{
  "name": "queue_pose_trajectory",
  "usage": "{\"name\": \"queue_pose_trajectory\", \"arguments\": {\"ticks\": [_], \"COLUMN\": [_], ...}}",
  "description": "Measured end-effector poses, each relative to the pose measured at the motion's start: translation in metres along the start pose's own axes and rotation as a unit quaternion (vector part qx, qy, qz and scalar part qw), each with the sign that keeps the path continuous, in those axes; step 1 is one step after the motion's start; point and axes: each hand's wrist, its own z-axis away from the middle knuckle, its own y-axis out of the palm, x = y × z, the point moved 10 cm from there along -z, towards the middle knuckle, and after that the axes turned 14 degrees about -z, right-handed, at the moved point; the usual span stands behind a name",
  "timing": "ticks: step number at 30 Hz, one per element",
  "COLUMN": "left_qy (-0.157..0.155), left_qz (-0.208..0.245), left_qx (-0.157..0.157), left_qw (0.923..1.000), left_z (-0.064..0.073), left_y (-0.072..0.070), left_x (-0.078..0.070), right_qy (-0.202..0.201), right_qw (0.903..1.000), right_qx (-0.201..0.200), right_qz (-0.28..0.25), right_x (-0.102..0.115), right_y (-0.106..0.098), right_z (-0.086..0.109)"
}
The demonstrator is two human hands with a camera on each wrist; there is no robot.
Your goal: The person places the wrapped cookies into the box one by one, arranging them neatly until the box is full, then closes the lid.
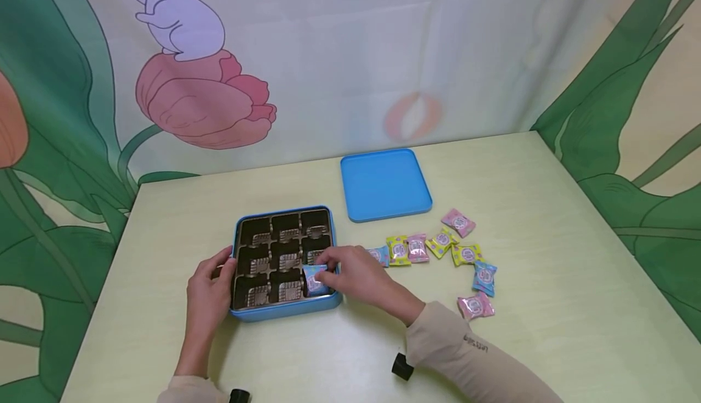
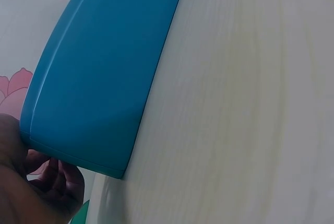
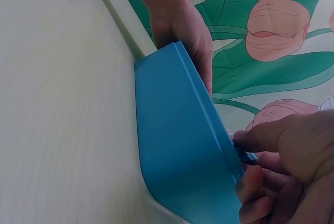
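"Head view: what writing is showing?"

"Sleeve lettering (image 1: 475,343) is blurring. Your right hand (image 1: 356,272) is pinching a blue packet (image 1: 314,282) at four o'clock on the tin (image 1: 285,313); your relaxed left hand (image 1: 210,290) is touching nine."

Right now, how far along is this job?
Done: the lid is off the tin. In hand: the right hand pinches a blue candy at the tin's near right corner. Left, probably: the loose candies, as the other compartments look empty.

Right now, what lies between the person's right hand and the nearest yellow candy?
In the head view, a blue candy lies between the right hand and that yellow candy, partly hidden by the hand.
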Motion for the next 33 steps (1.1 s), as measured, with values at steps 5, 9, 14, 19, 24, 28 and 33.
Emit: {"name": "queue_pose_trajectory", "arguments": {"ticks": [5,9,14,19,24,28,33], "left_qy": [-0.002,-0.007,-0.007,-0.003,-0.004,-0.007,-0.01], "left_qz": [-0.003,-0.005,-0.004,-0.004,-0.006,-0.003,-0.004], "left_qx": [0.001,0.004,0.004,0.002,0.003,0.005,0.009], "left_qw": [1.0,1.0,1.0,1.0,1.0,1.0,0.9999], "left_z": [0.001,0.001,0.002,0.002,0.001,0.001,0.001], "left_y": [0.001,0.002,0.001,0.0,-0.001,-0.002,-0.001], "left_x": [0.003,0.005,0.005,0.003,0.002,0.002,0.003], "right_qy": [0.001,-0.001,-0.012,-0.043,-0.075,-0.095,-0.103], "right_qw": [0.9998,0.999,0.9976,0.9943,0.9867,0.979,0.9705], "right_qx": [0.01,0.018,0.019,0.004,-0.013,-0.028,-0.048], "right_qz": [0.019,0.04,0.065,0.097,0.144,0.178,0.213], "right_x": [0.0,0.001,0.003,0.009,0.018,0.022,0.024], "right_y": [0.004,0.007,0.011,0.012,0.012,0.011,0.008], "right_z": [0.0,-0.001,0.0,0.002,0.005,0.006,0.007]}}
